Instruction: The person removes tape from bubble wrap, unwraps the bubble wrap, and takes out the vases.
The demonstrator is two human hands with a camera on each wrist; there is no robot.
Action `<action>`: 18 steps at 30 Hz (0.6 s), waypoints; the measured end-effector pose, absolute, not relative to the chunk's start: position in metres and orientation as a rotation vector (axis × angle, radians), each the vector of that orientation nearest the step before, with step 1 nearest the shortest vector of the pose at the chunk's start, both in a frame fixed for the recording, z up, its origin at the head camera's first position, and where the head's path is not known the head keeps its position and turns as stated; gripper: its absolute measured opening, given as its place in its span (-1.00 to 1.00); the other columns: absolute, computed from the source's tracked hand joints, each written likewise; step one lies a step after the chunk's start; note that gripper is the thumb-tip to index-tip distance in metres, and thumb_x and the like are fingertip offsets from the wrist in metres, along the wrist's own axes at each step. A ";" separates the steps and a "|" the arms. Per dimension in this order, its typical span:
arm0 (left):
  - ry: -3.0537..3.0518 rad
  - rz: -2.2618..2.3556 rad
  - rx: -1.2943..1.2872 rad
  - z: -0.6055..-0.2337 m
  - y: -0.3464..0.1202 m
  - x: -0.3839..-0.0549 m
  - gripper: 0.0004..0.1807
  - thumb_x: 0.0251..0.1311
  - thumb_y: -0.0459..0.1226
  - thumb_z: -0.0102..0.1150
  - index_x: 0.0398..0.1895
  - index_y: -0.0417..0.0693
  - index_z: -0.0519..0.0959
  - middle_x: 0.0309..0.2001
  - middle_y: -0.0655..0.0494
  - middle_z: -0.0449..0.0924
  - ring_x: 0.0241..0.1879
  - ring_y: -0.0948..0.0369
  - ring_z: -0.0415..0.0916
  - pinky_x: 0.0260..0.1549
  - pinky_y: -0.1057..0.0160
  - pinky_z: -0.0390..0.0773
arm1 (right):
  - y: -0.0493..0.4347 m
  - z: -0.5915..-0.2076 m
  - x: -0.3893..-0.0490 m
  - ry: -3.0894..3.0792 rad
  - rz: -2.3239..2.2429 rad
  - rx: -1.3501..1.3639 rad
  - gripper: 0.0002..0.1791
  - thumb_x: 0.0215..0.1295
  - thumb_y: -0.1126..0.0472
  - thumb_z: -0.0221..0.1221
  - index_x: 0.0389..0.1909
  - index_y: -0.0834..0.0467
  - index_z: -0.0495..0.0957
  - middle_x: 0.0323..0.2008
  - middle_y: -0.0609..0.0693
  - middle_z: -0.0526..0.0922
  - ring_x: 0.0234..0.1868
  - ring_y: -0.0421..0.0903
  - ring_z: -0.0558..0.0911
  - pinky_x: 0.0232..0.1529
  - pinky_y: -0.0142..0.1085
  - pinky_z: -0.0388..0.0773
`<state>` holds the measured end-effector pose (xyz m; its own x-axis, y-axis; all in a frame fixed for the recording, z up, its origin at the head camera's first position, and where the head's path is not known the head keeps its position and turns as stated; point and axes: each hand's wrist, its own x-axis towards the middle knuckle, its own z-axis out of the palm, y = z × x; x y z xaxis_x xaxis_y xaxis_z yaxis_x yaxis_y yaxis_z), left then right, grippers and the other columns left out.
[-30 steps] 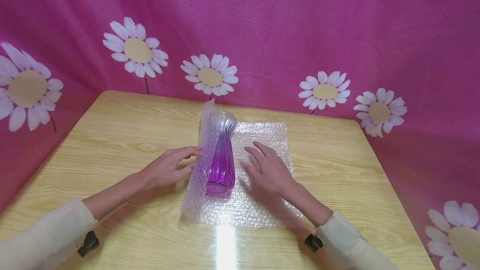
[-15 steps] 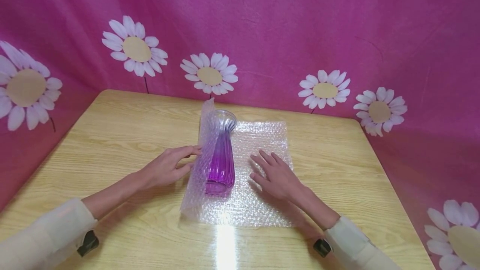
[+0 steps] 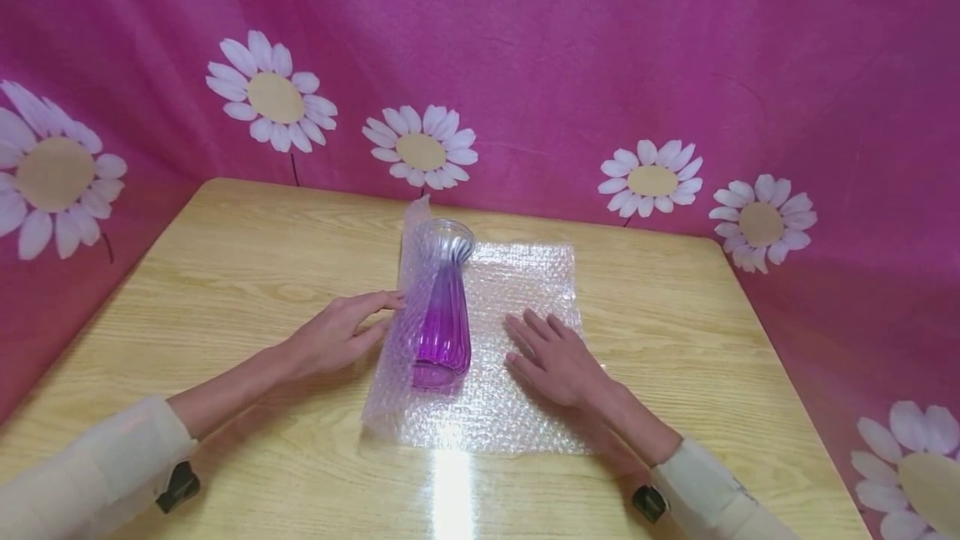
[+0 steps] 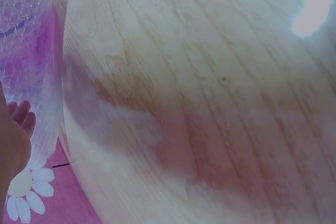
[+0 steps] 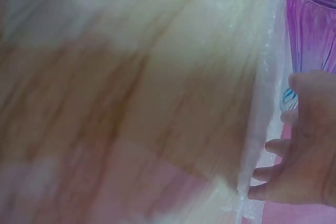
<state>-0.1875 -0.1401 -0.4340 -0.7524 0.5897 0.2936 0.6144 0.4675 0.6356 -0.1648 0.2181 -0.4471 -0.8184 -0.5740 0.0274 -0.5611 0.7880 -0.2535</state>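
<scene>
A purple fluted glass vase (image 3: 450, 332) with a clear flared rim lies on a sheet of bubble wrap (image 3: 510, 427), mouth toward the back. The sheet's left part is raised against the vase and partly covers that side. My left hand (image 3: 333, 338) touches this raised flap with its fingertips, fingers extended. On the flat right part of the sheet, my right hand (image 3: 558, 363) is spread palm down, apart from the vase. The right wrist view shows the vase's base beyond the right hand (image 5: 315, 150). In the left wrist view, purple shows through the wrap behind the left hand (image 4: 13, 140).
A wood-grain table (image 3: 247, 273) carries everything and reflects a bright light at its front. Behind and beside it hangs a magenta cloth (image 3: 525, 65) printed with large white daisies. Each wrist has a small black device below a pale sleeve (image 3: 112, 457).
My right hand has drawn back to the right and toward me, away from the vase, and lowered flat over the wrap. The left hand, vase and raised flap have stayed in place.
</scene>
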 end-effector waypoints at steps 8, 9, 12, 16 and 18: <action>-2.612 -1.183 -1.054 -0.435 -0.136 -0.183 -0.71 0.44 -0.32 0.04 0.15 -0.13 0.55 0.30 -0.11 0.47 0.28 -0.08 0.41 0.24 -0.08 0.41 | 0.219 -0.450 -0.160 2.917 -0.424 -0.807 -0.33 0.55 -0.14 -0.10 0.55 0.06 0.14 0.51 0.25 0.06 0.50 0.31 0.00 0.44 0.24 -0.09; -2.613 -1.191 -1.040 -0.435 -0.135 -0.183 -0.72 0.45 -0.30 0.04 0.14 -0.13 0.55 0.29 -0.10 0.48 0.28 -0.08 0.41 0.24 -0.07 0.42 | 0.219 -0.450 -0.160 2.916 -0.426 -0.796 -0.33 0.54 -0.14 -0.09 0.55 0.06 0.14 0.51 0.25 0.06 0.50 0.33 -0.01 0.43 0.26 -0.09; -2.624 -1.234 -0.982 -0.434 -0.132 -0.181 -0.76 0.48 -0.24 0.03 0.08 -0.10 0.57 0.28 -0.09 0.49 0.27 -0.07 0.42 0.20 -0.05 0.47 | 0.219 -0.451 -0.159 2.918 -0.408 -0.770 -0.32 0.54 -0.16 -0.10 0.55 0.04 0.14 0.52 0.24 0.05 0.49 0.36 -0.01 0.42 0.30 -0.09; -2.630 -1.302 -0.901 -0.433 -0.127 -0.178 -0.78 0.48 -0.19 0.04 0.02 -0.08 0.58 0.27 -0.11 0.50 0.27 -0.10 0.42 0.09 -0.06 0.56 | 0.219 -0.452 -0.159 2.912 -0.387 -0.748 -0.31 0.53 -0.19 -0.11 0.55 0.02 0.14 0.53 0.23 0.03 0.49 0.37 -0.03 0.41 0.31 -0.09; -2.629 -1.313 -0.854 -0.432 -0.124 -0.176 -0.77 0.47 -0.17 0.05 -0.01 -0.08 0.59 0.26 -0.12 0.51 0.27 -0.12 0.42 0.10 -0.08 0.55 | 0.218 -0.451 -0.159 2.906 -0.390 -0.741 -0.31 0.53 -0.20 -0.11 0.56 0.00 0.13 0.53 0.22 0.02 0.49 0.37 -0.05 0.41 0.32 -0.10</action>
<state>-0.1763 -0.1245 -0.4318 -0.8413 0.4436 0.3088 0.5134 0.4770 0.7134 -0.1593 0.2183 -0.4514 -0.8733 -0.4847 -0.0498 -0.4544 0.8471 -0.2755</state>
